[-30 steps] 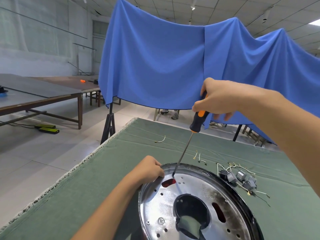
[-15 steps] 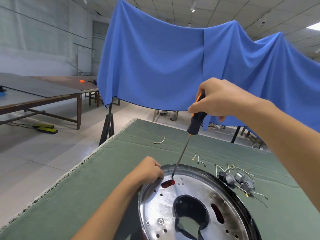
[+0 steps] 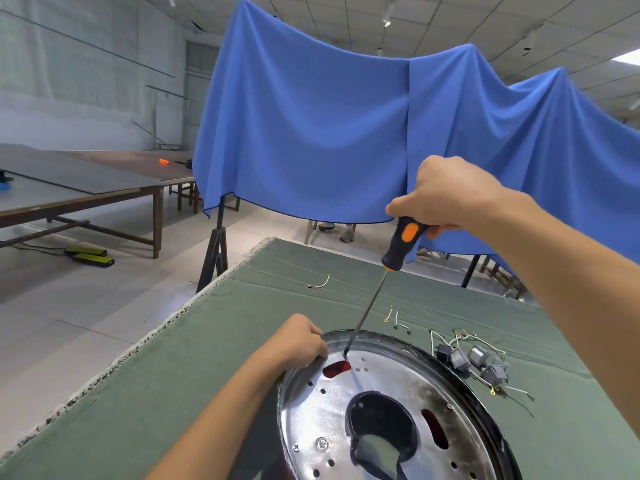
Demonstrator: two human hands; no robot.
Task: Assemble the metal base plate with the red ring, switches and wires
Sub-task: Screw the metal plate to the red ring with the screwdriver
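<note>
A round shiny metal base plate (image 3: 384, 386) lies on the green cloth at the bottom of the view. The red ring (image 3: 336, 369) shows through slots in the plate. My left hand (image 3: 300, 339) grips the plate's far left rim. My right hand (image 3: 446, 195) holds the black and orange handle of a screwdriver (image 3: 401, 242). Its long shaft slants down, and the tip touches the plate just above the red slot. A heap of grey switches (image 3: 472, 362) with wires (image 3: 457, 337) lies right of the plate.
The green-covered table (image 3: 173, 368) ends at a frayed left edge, with floor beyond. Loose short wires (image 3: 320, 283) lie further back on the cloth. A blue sheet (image 3: 311, 133) hangs behind the table. Wooden tables (image 3: 79, 188) stand at the left.
My right hand has turned on the screwdriver handle and shifted slightly; the tip stays at the same spot on the plate. My left hand keeps its hold on the rim.
</note>
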